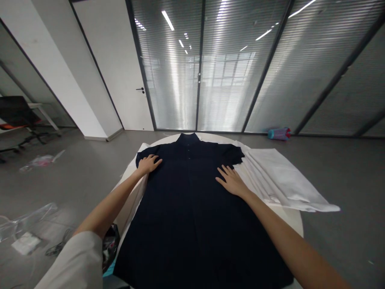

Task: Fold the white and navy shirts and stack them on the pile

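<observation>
While dark shirt (189, 208) is lying spread on round surface (293, 218) beside white cloth (279, 172), left hand (150, 163) and right hand (233, 181) are resting palm-down near its sleeves, fingers extended, gripping nothing; light, even pressure is probably suiting fabric best, dragging risking creases.

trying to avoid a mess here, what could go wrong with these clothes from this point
The white cloth hangs past the edge of the table, so a tug could perhaps slide it to the floor.
The left hand and right hand lie flat on the dark shirt; dragging them might wrinkle it.
</observation>
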Available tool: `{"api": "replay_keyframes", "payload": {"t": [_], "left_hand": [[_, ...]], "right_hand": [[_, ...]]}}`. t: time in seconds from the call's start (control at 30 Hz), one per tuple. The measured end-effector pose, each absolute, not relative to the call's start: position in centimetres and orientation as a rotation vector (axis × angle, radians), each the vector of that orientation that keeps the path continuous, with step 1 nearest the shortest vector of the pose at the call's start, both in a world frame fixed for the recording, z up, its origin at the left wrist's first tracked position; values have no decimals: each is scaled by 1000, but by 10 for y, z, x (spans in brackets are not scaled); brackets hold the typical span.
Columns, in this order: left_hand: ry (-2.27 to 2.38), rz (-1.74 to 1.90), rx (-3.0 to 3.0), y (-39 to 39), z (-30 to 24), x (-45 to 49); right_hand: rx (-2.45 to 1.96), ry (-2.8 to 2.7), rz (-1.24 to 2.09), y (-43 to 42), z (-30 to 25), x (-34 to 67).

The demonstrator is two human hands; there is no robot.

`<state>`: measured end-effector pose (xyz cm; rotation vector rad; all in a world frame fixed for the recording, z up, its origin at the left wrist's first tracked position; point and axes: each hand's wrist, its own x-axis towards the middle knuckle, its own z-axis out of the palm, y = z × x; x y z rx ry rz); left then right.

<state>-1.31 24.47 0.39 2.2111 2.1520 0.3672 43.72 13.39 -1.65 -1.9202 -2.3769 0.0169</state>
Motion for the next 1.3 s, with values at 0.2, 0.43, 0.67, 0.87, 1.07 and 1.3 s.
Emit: {"api": "replay_keyframes", "payload": {"t": [0.2, 0.43, 0.67, 0.87, 1.07, 1.3], "left_hand": [[2417, 559, 1889, 291, 24, -64], [2323, 806, 1607, 294, 8, -109], [2080, 908, 1434, 279, 19, -121], [2052, 923, 1498, 280, 45, -115], [1890, 919, 1652, 308, 84, -53], [1653, 618, 1854, 320, 54, 74]], "right_hand": [[-1897, -2355, 55, 137, -19, 440], [-1863, -2348, 19, 138, -22, 443], [-1844, -2339, 0, 141, -26, 445], [-1808, -2322, -3, 142, -31, 447], [-1811, -2328, 16, 140, -27, 447], [-1830, -2326, 42, 137, -22, 445]]}}
